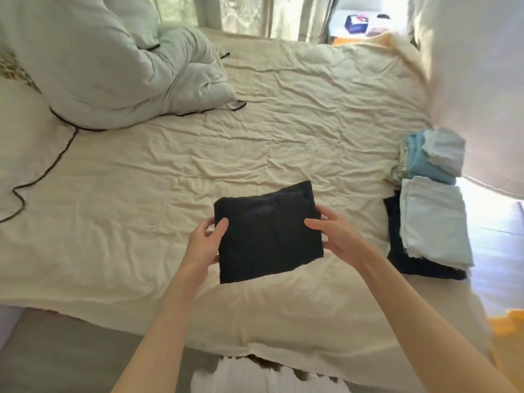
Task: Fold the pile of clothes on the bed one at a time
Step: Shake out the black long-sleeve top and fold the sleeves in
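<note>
A black fabric garment folded into a flat rectangle [268, 234] sits at the centre of the view, held up over the near half of the bed; whether its lower edge touches the sheet cannot be told. The left hand [205, 242] grips its 9 o'clock edge, thumb lying on top of the cloth and the other fingers curled underneath. The right hand [334, 236] grips the 3 o'clock edge the same way, thumb on top, fingers wrapped behind the fold. Both bare forearms run in from 6 o'clock.

Under the garment spreads the wide bed covered in a wrinkled cream sheet [283, 131], which fills most of the frame.

At 3 o'clock, near the bed's edge, lies a stack of folded clothes: a pale blue folded piece [433, 219] lies on top of a dark navy folded piece [408, 265] that juts out toward the hands. Just beyond it, toward 2 o'clock, is a second heap of light blue and teal folded cloth [433, 157], touching the first stack.

At 10 o'clock a bunched pale grey-green duvet with black piping [113, 69] is piled up, its black-edged border trailing toward 9 o'clock. At 12 o'clock stand light curtains [255, 15], and at 1 o'clock, past the bed, a small dark blue box [355, 22] rests on a bright surface.
</note>
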Available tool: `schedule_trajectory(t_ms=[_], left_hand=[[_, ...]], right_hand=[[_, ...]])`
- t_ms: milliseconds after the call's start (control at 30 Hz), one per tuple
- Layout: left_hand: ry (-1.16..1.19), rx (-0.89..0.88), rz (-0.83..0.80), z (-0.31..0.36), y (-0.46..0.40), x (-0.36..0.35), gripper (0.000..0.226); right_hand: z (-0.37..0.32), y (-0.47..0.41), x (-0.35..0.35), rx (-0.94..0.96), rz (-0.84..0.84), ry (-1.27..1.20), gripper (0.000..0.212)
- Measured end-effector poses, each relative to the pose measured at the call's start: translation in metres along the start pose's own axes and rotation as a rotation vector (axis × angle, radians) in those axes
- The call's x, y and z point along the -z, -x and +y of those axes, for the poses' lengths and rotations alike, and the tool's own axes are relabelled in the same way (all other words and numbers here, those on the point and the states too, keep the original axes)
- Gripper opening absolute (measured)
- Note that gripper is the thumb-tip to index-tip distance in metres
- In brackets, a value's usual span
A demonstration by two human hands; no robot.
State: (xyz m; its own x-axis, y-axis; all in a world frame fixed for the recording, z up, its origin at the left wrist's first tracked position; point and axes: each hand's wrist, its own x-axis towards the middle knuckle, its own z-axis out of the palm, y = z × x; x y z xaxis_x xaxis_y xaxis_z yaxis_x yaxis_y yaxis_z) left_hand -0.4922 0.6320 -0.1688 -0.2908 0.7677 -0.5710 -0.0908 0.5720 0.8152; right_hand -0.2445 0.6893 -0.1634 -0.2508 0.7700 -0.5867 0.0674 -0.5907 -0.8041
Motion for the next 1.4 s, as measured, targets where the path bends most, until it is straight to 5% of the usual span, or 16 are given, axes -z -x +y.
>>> schedule_trajectory(t_ms=[567,1000,1400], left_hand=[[-0.218,-0.092,-0.472,0.016,0.117,-0.102,0.026],[-0.236,0.031,-0.638,-0.092,0.272,-0.367,0.025],[-0.221,0.085,-0.669,-0.126,0.316,-0.541,0.025]], right_hand=[[0.047,0.205,0.079,0.184,0.449,-0.214,0.028],[0.149,0.383,0.321,0.117,0.706,-0.215,0.027],[0.15,0.415,0.52,0.031,0.643,-0.038,0.029]])
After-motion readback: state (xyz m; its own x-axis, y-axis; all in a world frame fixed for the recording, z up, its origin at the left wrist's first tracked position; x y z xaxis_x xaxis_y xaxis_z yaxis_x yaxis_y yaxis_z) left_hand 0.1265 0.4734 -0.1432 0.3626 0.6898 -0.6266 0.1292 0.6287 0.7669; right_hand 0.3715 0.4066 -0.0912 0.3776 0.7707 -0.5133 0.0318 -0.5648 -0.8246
